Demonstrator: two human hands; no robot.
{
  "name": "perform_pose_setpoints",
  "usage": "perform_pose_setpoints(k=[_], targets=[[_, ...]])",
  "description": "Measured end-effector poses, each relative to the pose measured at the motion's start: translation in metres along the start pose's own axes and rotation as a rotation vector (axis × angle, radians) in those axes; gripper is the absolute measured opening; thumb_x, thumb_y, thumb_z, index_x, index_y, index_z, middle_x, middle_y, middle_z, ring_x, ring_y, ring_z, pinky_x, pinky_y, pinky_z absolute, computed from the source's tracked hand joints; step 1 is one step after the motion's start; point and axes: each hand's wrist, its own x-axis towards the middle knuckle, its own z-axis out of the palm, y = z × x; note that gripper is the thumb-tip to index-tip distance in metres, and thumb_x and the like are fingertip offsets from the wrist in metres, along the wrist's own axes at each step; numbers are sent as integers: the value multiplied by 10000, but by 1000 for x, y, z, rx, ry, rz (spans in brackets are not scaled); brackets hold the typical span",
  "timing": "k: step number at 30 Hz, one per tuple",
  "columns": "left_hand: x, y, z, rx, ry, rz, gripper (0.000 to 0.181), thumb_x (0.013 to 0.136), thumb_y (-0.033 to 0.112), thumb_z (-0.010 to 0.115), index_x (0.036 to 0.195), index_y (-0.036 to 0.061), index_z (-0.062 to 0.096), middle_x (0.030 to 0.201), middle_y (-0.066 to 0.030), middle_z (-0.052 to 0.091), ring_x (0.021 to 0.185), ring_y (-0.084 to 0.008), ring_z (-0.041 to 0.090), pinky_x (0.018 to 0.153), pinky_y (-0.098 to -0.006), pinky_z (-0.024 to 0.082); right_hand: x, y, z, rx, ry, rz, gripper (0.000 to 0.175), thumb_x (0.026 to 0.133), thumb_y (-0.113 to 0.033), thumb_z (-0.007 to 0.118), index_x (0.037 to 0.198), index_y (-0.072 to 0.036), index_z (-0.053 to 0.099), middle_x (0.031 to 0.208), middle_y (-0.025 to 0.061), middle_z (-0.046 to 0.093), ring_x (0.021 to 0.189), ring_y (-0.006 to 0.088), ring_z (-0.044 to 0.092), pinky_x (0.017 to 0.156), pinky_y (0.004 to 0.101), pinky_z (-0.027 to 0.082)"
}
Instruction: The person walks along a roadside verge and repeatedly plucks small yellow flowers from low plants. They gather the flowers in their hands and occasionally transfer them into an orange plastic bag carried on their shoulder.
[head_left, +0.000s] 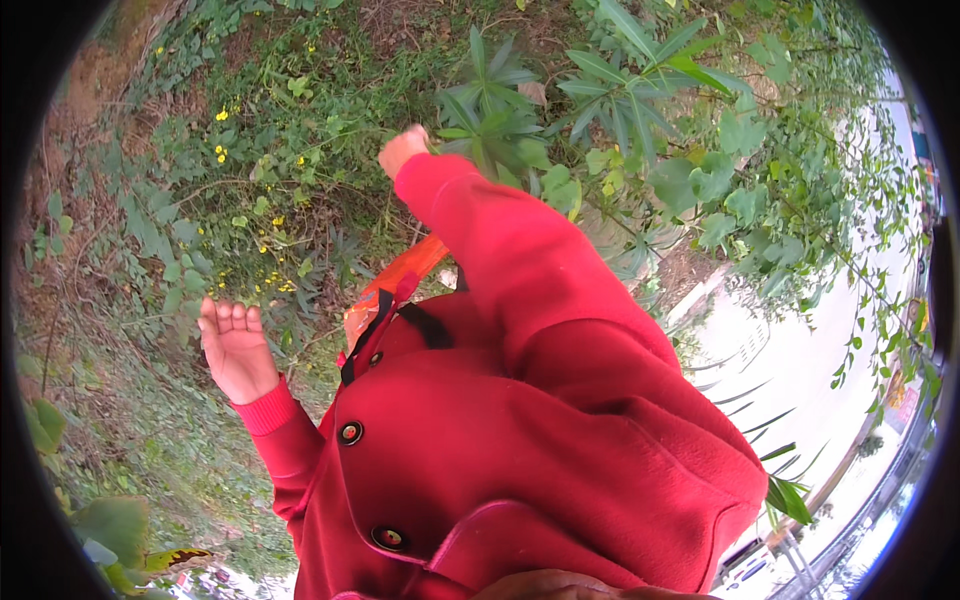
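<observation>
My left hand (241, 352) is raised at the left, palm up, with its fingers slightly bent and nothing in it. Low green leaves and small yellow flowers (274, 285) grow around it. My right hand (403, 150) reaches ahead beside a plant with long narrow leaves (487, 112). Its fingers are curled in, and whether they grip a thin stem is hidden. Both arms wear the sleeves of a red buttoned coat (465, 450). Below the right forearm, an orange item (409, 262) shows in front of my body, near black straps (426, 326).
Another narrow-leaved shoot (637, 82) rises ahead on the right. Broad-leaved vines (712, 180) hang near a bright paved strip (787, 352). Bare brown soil (94, 82) shows at the far left, and large leaves (112, 529) stand close at lower left.
</observation>
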Motion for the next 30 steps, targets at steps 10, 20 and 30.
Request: perform_pose_setpoints(k=[10, 20, 30], targets=[[-6, 2, -1, 1, 22, -28, 256, 915, 249, 461, 1071, 54, 515, 913, -36, 516, 836, -158, 496, 786, -312, 431, -2, 198, 14, 36, -360, -220, 282, 805, -187, 551, 1065, -102, 621, 1096, 113, 582, 954, 267, 568, 749, 426, 471], [10, -15, -3, -70, -38, -120, 255, 926, 242, 434, 1072, 43, 501, 920, -44, 505, 852, -171, 477, 804, -327, 422, -149, 255, -6, 1399, -640, 309, 534, 872, -304, 500, 1342, -118, 325, 1285, 101, 440, 1092, 234, 496, 819, 379, 462], [26, -18, 1, -120, -114, -158, 254, 938, 216, 396, 1082, 29, 491, 944, -58, 493, 885, -186, 476, 833, -343, 417, -255, 272, 32, 1481, -652, 541, 702, 756, -521, 603, 1253, -65, 408, 1262, 111, 452, 1107, 270, 494, 846, 398, 467]])
